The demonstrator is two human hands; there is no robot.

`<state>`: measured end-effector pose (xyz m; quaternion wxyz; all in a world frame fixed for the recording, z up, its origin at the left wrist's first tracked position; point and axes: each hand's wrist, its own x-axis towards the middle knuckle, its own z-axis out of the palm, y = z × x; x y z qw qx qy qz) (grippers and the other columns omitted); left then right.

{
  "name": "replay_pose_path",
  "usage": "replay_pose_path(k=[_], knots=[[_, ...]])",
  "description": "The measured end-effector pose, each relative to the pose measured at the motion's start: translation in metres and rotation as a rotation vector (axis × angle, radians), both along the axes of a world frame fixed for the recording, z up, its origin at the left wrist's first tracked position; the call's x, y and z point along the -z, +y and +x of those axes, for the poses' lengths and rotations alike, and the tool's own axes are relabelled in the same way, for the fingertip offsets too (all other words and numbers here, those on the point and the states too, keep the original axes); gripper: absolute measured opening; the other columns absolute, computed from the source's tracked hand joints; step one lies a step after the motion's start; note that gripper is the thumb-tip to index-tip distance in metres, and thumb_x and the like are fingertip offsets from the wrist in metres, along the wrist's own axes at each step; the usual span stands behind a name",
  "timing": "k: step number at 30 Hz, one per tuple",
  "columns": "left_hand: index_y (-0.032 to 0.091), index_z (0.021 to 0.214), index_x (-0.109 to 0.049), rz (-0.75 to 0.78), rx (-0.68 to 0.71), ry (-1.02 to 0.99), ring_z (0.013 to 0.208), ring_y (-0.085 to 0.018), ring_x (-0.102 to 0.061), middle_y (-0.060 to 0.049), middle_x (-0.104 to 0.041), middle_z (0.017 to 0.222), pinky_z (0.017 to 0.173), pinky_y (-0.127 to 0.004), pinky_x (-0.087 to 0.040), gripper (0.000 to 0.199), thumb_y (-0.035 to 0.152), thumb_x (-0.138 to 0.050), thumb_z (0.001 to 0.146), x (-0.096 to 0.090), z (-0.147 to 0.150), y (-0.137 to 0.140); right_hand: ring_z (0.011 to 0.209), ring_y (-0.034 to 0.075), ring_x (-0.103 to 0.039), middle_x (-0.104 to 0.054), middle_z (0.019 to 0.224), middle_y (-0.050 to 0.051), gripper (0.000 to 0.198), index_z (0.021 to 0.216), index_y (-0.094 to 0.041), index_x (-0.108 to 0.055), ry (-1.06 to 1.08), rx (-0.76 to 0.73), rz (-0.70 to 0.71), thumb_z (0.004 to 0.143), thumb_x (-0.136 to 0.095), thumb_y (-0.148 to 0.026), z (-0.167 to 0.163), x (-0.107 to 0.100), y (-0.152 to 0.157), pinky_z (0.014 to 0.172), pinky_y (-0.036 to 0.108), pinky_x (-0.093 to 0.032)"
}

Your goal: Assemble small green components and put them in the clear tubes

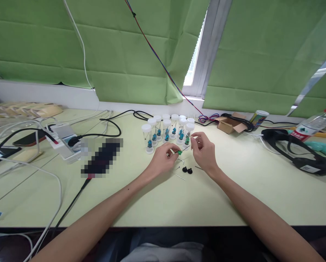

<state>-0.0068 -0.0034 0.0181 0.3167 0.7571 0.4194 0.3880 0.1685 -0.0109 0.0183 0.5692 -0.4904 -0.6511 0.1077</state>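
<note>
Between the fingertips of my left hand [163, 160] is a small green part [180, 153]; what exactly it is I cannot make out. My right hand [204, 151] pinches a thin metal rod [186, 148], whose far end meets the green part. Below my hands lie two small black knob-like pieces [190, 171], a straight metal pin [180, 177] and a bent thin piece [181, 160]. Another thin rod [198, 167] rests by my right wrist. Just beyond my fingers stand several clear white-capped vials [147, 128] with blue or green parts inside.
On the left are a white power strip [67, 145], a blurred-out dark device [101, 158] and loose cables. A small cardboard box [230, 124], a can [259, 119], a black headset [302, 163] and a bottle [310, 125] stand right. Green curtains [124, 54] hang behind the table.
</note>
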Motion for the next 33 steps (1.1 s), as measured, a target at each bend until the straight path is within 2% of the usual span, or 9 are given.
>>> replay_pose_path(k=[3,6,8,13,17,24,33], knots=[[0.02,0.089,-0.068,-0.068,-0.003,-0.02,0.069,-0.016,-0.061,-0.005,-0.068,0.088,0.063,-0.029,-0.05,0.015,0.025,-0.055,0.081,-0.001,0.0007,-0.0008,0.05,0.01,-0.044,-0.05,0.061,-0.005,0.008,0.097,-0.02,-0.054,-0.034,-0.032,0.039,0.096,-0.051,-0.028,-0.0012,0.0011,-0.0003,0.052,0.024,-0.037],[0.02,0.088,-0.065,-0.168,0.026,-0.066,0.057,-0.014,-0.06,0.0,-0.063,0.069,0.061,-0.029,-0.049,0.014,0.027,-0.055,0.082,-0.0006,0.0005,-0.0016,0.052,0.011,-0.046,-0.05,0.063,-0.004,0.008,0.097,-0.02,-0.055,-0.066,-0.065,0.068,0.096,-0.051,-0.027,-0.0021,0.0024,-0.0004,0.053,0.024,-0.037],[0.02,0.089,-0.065,-0.215,0.06,-0.108,0.057,-0.015,-0.061,0.001,-0.06,0.063,0.062,-0.03,-0.05,0.013,0.027,-0.055,0.082,0.0,0.0001,-0.0018,0.053,0.011,-0.048,-0.051,0.064,-0.004,0.008,0.098,-0.02,-0.055,-0.074,-0.072,0.076,0.096,-0.051,-0.027,-0.0019,0.0029,-0.0003,0.053,0.024,-0.038],[0.02,0.093,-0.066,-0.269,0.085,-0.127,0.061,-0.016,-0.066,-0.002,-0.067,0.075,0.063,-0.03,-0.052,0.018,0.027,-0.063,0.077,-0.0003,-0.0004,-0.0028,0.054,0.012,-0.05,-0.052,0.065,-0.003,0.01,0.097,-0.021,-0.055,-0.063,-0.067,0.055,0.096,-0.051,-0.03,-0.0007,0.0021,-0.0009,0.053,0.024,-0.039],[0.02,0.099,-0.067,-0.254,0.106,-0.13,0.06,-0.015,-0.066,-0.004,-0.069,0.088,0.057,-0.029,-0.053,0.026,0.033,-0.068,0.077,-0.0014,0.0003,-0.0051,0.055,0.012,-0.053,-0.053,0.066,-0.003,0.012,0.098,-0.021,-0.055,-0.057,-0.072,0.035,0.096,-0.051,-0.032,-0.001,0.0016,-0.002,0.053,0.025,-0.04],[0.021,0.097,-0.069,-0.133,0.11,-0.036,0.057,-0.014,-0.061,-0.004,-0.068,0.081,0.057,-0.029,-0.051,0.023,0.036,-0.063,0.081,0.0022,0.0031,-0.0061,0.053,0.012,-0.051,-0.053,0.065,-0.003,0.01,0.099,-0.02,-0.056,-0.091,-0.112,0.036,0.095,-0.052,-0.029,-0.0025,0.0022,-0.0031,0.054,0.025,-0.04],[0.022,0.099,-0.07,-0.113,0.133,0.017,0.06,-0.014,-0.056,-0.003,-0.067,0.081,0.053,-0.027,-0.047,0.024,0.037,-0.06,0.083,0.0075,0.0023,-0.0049,0.053,0.011,-0.048,-0.052,0.065,-0.004,0.013,0.101,-0.021,-0.056,-0.062,-0.159,-0.014,0.094,-0.053,-0.03,-0.0035,0.0018,-0.0019,0.053,0.024,-0.04]])
